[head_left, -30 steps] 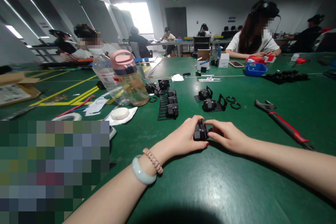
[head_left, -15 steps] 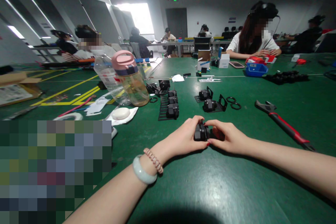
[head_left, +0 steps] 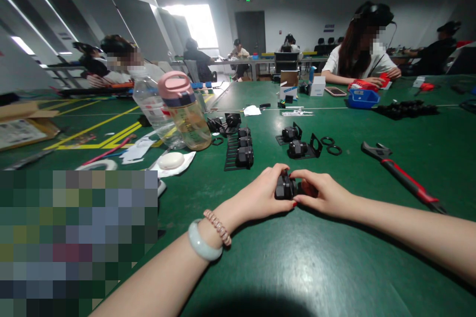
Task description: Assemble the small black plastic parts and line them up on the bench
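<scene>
A black cable gland (head_left: 284, 188) with faceted sides is held low over the green table. My left hand (head_left: 266, 190) is closed around its left side, thumb and fingers at top and bottom. From the right, my right hand (head_left: 323, 192) pinches the gland's other end with its fingertips. The palm side of both grips is partly hidden. Just beyond my hands stand two similar glands on slotted black brackets (head_left: 297, 148), with two black rings (head_left: 330, 145) beside them. Further left is a row of glands on brackets (head_left: 243, 154).
An adjustable wrench (head_left: 405, 178) with red-and-black handles lies to the right. A pink-lidded bottle (head_left: 184, 109) and a clear plastic bottle (head_left: 154, 109) stand at left, near a white oval case (head_left: 171, 160). Farther back are a blue bin (head_left: 363, 99) and a seated person (head_left: 359, 54).
My hands and the cable gland stay almost in place. Across the table, the co-worker at right has shifted their hands and the red item slightly.
</scene>
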The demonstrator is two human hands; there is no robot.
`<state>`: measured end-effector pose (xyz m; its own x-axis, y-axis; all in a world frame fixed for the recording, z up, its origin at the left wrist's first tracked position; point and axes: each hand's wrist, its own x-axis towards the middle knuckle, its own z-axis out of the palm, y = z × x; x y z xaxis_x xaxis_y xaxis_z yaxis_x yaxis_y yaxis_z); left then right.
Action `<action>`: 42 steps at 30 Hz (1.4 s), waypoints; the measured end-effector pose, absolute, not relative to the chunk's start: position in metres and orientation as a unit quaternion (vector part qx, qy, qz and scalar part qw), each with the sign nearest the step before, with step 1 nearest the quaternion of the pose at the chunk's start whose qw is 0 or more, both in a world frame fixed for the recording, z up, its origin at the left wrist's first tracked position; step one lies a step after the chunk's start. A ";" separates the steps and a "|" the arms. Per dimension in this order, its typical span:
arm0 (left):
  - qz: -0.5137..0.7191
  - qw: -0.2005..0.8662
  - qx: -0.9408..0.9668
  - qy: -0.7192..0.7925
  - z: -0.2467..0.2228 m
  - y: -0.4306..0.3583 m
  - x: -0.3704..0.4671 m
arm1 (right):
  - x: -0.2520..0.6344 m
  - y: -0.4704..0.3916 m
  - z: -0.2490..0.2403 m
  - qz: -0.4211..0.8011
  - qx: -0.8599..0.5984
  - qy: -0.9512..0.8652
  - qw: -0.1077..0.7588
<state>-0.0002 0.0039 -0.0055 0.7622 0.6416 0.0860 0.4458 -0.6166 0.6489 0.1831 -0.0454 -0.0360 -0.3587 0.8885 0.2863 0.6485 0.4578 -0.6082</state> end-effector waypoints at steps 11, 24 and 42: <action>0.165 0.317 0.881 0.309 -0.006 0.003 -0.001 | 0.182 -0.045 -0.033 0.217 -0.482 -0.794 0.301; 0.161 0.304 0.889 0.303 -0.007 0.004 -0.001 | 0.182 -0.045 -0.034 0.217 -0.488 -0.791 0.298; 0.162 0.307 0.888 0.301 -0.008 0.005 -0.001 | 0.183 -0.041 -0.037 0.215 -0.482 -0.791 0.310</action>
<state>-0.0007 0.0052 -0.0084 0.7654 0.6352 0.1032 0.4354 -0.6293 0.6437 0.1831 -0.0413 -0.0368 -0.3432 0.8955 0.2833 0.6288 0.4431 -0.6390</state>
